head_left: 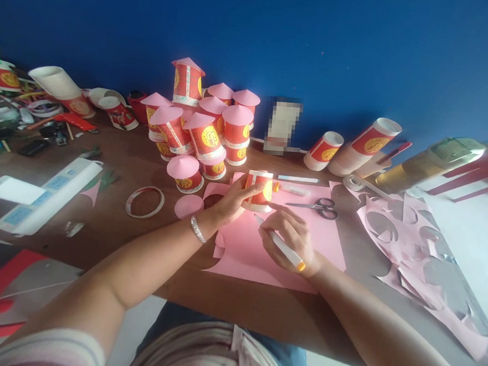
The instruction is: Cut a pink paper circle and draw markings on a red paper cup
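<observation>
My left hand (235,200) grips a red and white paper cup (259,178) with a yellow round emblem; its wide rim faces down, over the pink paper sheet (255,256). Close by on the right, my right hand (291,236) is closed around a white pen-shaped tube (283,248) with an orange end. Its narrow tip points up toward the cup's rim. Behind the cup lie a clear tube (296,190) with an orange cap and dark-handled scissors (320,207). A pink paper disc (189,206) rests left of the sheet.
Several red cups with pink cone tops (205,137) stand stacked behind my left hand. Nested paper cups (361,149) lean at the back right, near cut pink scraps (414,256). A tape roll (144,202) and white power strip (51,194) lie to the left.
</observation>
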Demonstrator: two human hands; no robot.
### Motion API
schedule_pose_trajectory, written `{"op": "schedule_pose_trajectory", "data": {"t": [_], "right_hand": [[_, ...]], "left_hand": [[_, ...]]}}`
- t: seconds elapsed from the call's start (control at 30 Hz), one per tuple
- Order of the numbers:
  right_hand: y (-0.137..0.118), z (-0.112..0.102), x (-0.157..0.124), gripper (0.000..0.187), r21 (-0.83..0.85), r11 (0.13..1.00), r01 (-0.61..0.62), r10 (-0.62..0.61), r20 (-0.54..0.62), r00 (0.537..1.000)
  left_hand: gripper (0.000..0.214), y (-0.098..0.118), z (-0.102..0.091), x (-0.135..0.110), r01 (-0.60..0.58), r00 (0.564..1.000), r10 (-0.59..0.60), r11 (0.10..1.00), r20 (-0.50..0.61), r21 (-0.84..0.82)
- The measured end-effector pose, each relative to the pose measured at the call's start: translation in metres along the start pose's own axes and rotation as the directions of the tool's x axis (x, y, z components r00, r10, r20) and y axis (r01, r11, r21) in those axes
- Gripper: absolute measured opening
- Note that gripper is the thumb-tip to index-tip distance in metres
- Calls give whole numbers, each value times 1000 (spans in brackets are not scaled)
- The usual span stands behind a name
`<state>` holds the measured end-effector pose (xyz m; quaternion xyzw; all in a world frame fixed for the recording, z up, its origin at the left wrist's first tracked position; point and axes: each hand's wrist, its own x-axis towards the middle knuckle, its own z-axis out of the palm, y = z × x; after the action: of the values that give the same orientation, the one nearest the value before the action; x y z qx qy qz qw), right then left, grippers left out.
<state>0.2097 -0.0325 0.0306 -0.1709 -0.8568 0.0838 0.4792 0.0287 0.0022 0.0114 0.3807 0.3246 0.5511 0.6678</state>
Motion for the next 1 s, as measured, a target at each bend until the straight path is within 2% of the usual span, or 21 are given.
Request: {"op": "schedule_pose_trajectory", "data": {"t": [0.1, 0.2, 0.47, 0.63, 0.8, 1.0], "right_hand": [[0, -1, 1, 24, -13, 1000, -3, 3, -1, 1000], [0, -2, 2, 25, -35, 999, -11, 12, 5, 1000], [0, -3, 3, 26, -62, 998, 12, -11, 10, 1000], [3, -2, 1, 24, -107, 994, -9, 7, -20, 1000], [7, -3, -3, 21, -208, 977, -37, 28, -45, 999], [9, -1, -5, 20, -244, 969, -49, 36, -56, 998]], "left_hand": [[30, -4, 0, 4, -36, 999, 33, 997, -42, -73], [29, -10, -3, 8, -37, 999, 34, 994, -39, -104], [33, -2, -1, 4, -7, 998, 10, 999, 55, -54], [32, -4, -1, 4, -29, 999, 31, 998, 22, -64], [34, -11, -6, 6, -34, 999, 34, 999, 9, -13], [31, -10, -7, 4, -43, 999, 43, 999, 4, 30]]}}
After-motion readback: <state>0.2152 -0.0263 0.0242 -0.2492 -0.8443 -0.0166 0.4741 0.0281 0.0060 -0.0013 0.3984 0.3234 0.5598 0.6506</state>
